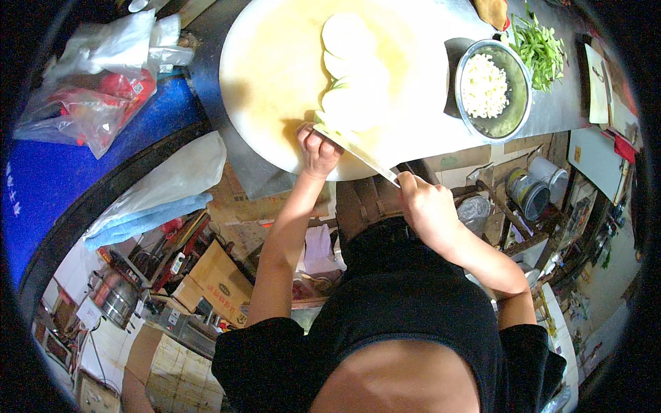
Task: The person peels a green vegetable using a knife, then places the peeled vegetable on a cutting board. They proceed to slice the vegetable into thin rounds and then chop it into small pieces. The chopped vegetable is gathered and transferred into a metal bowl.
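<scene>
On a round white cutting board [268, 67] lies a row of pale round vegetable slices [356, 77], overlapping and washed out by glare. Thin green rims show on some of their edges. My right hand [428, 204] grips the handle of a kitchen knife, mostly covered by the fingers. Its blade [369, 159] slants up and left to the near end of the row. Close against the blade's left side, my left hand [320, 152] rests on the board with curled fingers. Its fingertips are hidden, so whatever may be under them cannot be seen.
Right of the board stands a metal bowl [508, 129] of pale diced pieces. Chopped green vegetables [539, 51] lie beyond it. At left, plastic bags [111, 98] sit by a blue surface [46, 175]. A blue cloth [150, 219] hangs lower, above a cardboard box [222, 279].
</scene>
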A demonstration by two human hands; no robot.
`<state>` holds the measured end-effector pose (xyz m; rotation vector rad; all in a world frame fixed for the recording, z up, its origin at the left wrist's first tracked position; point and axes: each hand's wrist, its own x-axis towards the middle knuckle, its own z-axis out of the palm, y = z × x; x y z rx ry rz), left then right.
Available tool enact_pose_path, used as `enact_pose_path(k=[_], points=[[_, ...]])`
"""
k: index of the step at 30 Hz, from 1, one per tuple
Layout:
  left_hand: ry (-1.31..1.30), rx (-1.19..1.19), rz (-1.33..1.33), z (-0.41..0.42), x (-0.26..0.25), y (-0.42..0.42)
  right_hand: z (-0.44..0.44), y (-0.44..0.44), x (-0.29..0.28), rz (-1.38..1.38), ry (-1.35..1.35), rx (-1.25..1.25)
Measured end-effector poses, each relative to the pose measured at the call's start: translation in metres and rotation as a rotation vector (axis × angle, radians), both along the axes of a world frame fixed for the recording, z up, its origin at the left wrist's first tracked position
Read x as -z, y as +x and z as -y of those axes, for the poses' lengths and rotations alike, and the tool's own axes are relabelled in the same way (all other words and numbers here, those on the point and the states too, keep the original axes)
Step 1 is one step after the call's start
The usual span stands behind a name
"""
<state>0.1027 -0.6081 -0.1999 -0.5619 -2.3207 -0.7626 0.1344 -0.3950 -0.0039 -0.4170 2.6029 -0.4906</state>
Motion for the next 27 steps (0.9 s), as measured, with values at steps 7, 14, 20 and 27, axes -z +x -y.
enact_pose_path(k=[7, 14, 20, 27], points=[[0.030, 0.006, 0.027, -0.002, -0.005, 0.001, 0.033, -0.023, 0.057, 0.138, -0.012, 0.028], [0.030, 0.032, 0.077, 0.007, -0.006, 0.008, 0.025, -0.035, 0.079, 0.069, -0.094, 0.060], [0.011, 0.008, 0.046, 0.008, 0.004, 0.011, 0.010, 0.000, 0.008, -0.063, -0.022, -0.020], [-0.003, -0.048, 0.098, 0.007, 0.013, 0.018, 0.016, 0.005, 0.003, -0.106, 0.142, -0.070]])
